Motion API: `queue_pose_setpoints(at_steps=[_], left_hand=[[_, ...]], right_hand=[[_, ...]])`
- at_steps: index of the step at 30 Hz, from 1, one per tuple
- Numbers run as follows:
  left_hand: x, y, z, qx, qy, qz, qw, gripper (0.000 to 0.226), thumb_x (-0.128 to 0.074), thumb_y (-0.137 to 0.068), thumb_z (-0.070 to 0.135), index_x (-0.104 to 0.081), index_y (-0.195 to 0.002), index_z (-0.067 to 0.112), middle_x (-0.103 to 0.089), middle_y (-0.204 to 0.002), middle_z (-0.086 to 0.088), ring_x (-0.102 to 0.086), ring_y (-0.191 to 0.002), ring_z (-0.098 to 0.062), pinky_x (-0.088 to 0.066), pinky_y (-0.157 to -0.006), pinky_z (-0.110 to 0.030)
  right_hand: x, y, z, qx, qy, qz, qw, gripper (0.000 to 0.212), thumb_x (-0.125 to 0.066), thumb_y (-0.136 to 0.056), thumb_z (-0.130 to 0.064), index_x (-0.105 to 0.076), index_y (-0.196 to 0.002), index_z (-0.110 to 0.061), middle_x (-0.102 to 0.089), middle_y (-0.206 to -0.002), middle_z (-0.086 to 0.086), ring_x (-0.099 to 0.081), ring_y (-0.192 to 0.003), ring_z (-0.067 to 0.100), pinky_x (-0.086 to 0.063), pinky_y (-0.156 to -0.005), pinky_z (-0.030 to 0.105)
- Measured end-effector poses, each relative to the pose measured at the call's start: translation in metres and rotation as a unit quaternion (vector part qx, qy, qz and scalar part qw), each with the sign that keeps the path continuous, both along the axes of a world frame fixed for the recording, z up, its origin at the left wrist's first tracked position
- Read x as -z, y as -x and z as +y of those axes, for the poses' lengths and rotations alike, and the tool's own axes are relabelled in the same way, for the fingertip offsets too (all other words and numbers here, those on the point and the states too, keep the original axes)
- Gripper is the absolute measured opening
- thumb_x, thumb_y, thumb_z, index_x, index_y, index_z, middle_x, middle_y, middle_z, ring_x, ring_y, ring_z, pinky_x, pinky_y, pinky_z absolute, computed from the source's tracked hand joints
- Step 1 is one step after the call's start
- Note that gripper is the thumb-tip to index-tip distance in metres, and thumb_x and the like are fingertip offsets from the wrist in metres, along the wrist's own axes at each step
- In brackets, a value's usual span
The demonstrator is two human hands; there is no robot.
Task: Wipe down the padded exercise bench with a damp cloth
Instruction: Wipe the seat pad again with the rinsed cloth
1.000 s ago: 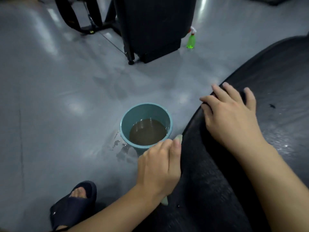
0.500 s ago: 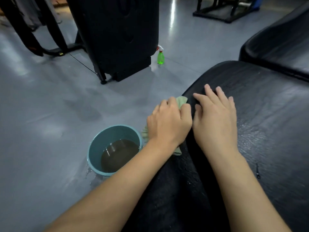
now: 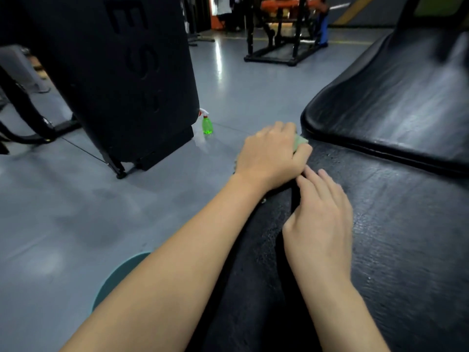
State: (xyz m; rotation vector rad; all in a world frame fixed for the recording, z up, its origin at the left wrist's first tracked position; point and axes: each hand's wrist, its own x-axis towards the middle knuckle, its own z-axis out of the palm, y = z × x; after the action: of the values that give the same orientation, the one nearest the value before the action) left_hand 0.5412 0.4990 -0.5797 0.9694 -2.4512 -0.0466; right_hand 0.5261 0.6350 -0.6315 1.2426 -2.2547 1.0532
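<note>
Under the left hand (image 3: 272, 154), at the far corner of the bench (image 3: 393, 224): cloth (image 3: 300, 143), gripped, pushed forward away from the bucket (image 3: 119, 275). Just behind, right hand (image 3: 321, 217) flat and open on the padding. Edge stroke probably nearly finished; cloth mostly hidden.

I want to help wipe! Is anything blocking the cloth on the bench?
Only the right hand is in the way. It rests flat on the bench, just behind the left hand that grips the cloth. Wiping back toward the person would meet it. Nothing else visible lies in the way.
</note>
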Motion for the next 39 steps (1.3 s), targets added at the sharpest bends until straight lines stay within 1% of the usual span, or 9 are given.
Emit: queue_pose_setpoints(at_steps=[5,9,14,16,22,26,29,34,39], left_hand=[[-0.027,0.042,-0.031,0.079,-0.06,-0.124,0.987,0.059,-0.017,-0.092,0.047,-0.069,-0.113,0.028,-0.068,-0.125,-0.004,-0.059,-0.112,-0.035,-0.042,-0.086,-0.042],[-0.021,0.028,-0.031,0.091,-0.068,-0.072,0.991,0.058,-0.018,-0.082,0.037,-0.069,-0.109,0.035,-0.069,-0.123,0.004,-0.058,-0.114,-0.026,-0.037,-0.086,-0.038],[0.007,0.001,-0.008,0.041,-0.081,0.072,0.993,0.046,-0.028,-0.097,0.035,-0.066,-0.123,0.037,-0.068,-0.124,0.004,-0.058,-0.113,-0.028,-0.04,-0.092,-0.04],[0.018,-0.01,0.005,0.028,-0.053,0.08,0.995,0.04,-0.036,-0.102,0.027,-0.061,-0.134,0.031,-0.066,-0.127,0.001,-0.057,-0.108,-0.035,-0.041,-0.09,-0.042],[0.047,-0.056,0.025,-0.003,0.011,0.08,0.997,0.062,-0.018,-0.093,0.038,-0.056,-0.139,0.022,-0.064,-0.125,-0.002,-0.055,-0.087,-0.038,-0.05,-0.077,-0.046],[0.039,-0.051,0.027,-0.01,-0.014,0.085,0.996,0.063,-0.015,-0.091,0.044,-0.057,-0.134,0.021,-0.06,-0.128,0.001,-0.056,-0.098,-0.034,-0.05,-0.08,-0.046],[0.019,-0.024,0.013,0.006,-0.041,0.035,0.999,0.043,-0.026,-0.102,0.039,-0.055,-0.128,0.021,-0.061,-0.13,-0.001,-0.058,-0.11,-0.034,-0.045,-0.086,-0.045],[-0.018,0.023,-0.023,0.053,-0.087,-0.074,0.992,0.03,-0.034,-0.105,0.043,-0.058,-0.098,0.027,-0.067,-0.122,-0.006,-0.059,-0.109,-0.037,-0.041,-0.082,-0.041],[0.002,0.006,-0.016,0.081,-0.057,0.036,0.994,0.034,-0.035,-0.096,0.037,-0.067,-0.108,0.032,-0.07,-0.115,0.005,-0.059,-0.106,-0.028,-0.046,-0.084,-0.039]], right_hand=[[0.0,0.003,-0.004,0.015,0.061,-0.023,0.998,0.057,-0.041,-0.074,-0.002,-0.07,-0.123,-0.008,-0.067,-0.132,0.004,-0.056,-0.131,0.025,-0.03,-0.113,0.037],[0.0,0.007,-0.003,0.006,0.067,-0.045,0.997,0.052,-0.042,-0.075,-0.001,-0.074,-0.115,-0.007,-0.069,-0.13,0.004,-0.057,-0.13,0.024,-0.027,-0.112,0.032],[0.002,0.005,0.001,-0.01,0.028,-0.044,0.999,0.045,-0.053,-0.084,0.007,-0.071,-0.123,-0.005,-0.065,-0.136,0.005,-0.051,-0.136,0.024,-0.032,-0.119,0.041],[0.002,0.003,0.002,-0.011,0.015,-0.04,0.999,0.046,-0.054,-0.084,0.008,-0.069,-0.126,-0.003,-0.064,-0.138,0.007,-0.05,-0.138,0.026,-0.032,-0.12,0.044],[0.003,-0.001,0.003,-0.01,-0.006,-0.037,0.999,0.045,-0.053,-0.086,0.006,-0.067,-0.128,-0.002,-0.061,-0.141,0.008,-0.047,-0.141,0.027,-0.027,-0.122,0.044],[0.003,0.001,0.0,-0.007,0.007,-0.043,0.999,0.046,-0.047,-0.087,0.006,-0.069,-0.127,-0.004,-0.062,-0.14,0.006,-0.047,-0.14,0.025,-0.026,-0.123,0.042],[0.003,0.005,-0.002,0.004,0.03,-0.036,0.999,0.053,-0.038,-0.082,-0.003,-0.072,-0.122,-0.007,-0.066,-0.135,0.004,-0.051,-0.136,0.024,-0.034,-0.118,0.045],[-0.003,0.005,-0.003,0.016,0.043,-0.041,0.998,0.051,-0.04,-0.079,-0.008,-0.075,-0.116,-0.013,-0.068,-0.13,-0.002,-0.052,-0.13,0.02,-0.032,-0.111,0.037],[-0.001,0.009,-0.003,0.013,0.051,-0.037,0.998,0.051,-0.04,-0.078,-0.007,-0.076,-0.113,-0.013,-0.069,-0.128,-0.001,-0.055,-0.126,0.022,-0.039,-0.109,0.043]])
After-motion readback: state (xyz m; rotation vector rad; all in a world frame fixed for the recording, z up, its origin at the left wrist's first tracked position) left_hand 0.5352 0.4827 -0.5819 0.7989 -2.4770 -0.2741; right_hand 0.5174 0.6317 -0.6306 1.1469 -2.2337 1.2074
